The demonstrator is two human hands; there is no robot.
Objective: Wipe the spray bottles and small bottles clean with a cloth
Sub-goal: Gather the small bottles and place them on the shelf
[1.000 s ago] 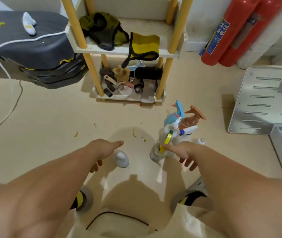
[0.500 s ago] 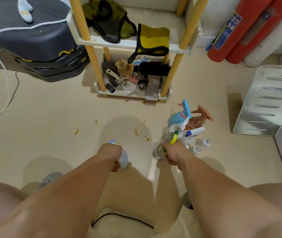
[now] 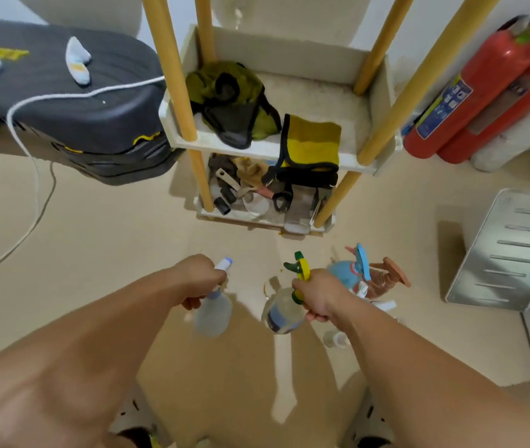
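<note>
Two hands are each holding one spray bottle.
The left hand is gripping the neck of a frosted white plastic spray bottle hanging beneath it. The right hand is grasping a clear round spray bottle with a yellow-green trigger. A blue spray bottle is standing just right of it.

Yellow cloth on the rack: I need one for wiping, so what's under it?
The yellow cloth lies on the white shelf, its black-trimmed edge hanging over the front. Anything beneath its flat part is covered.
</note>
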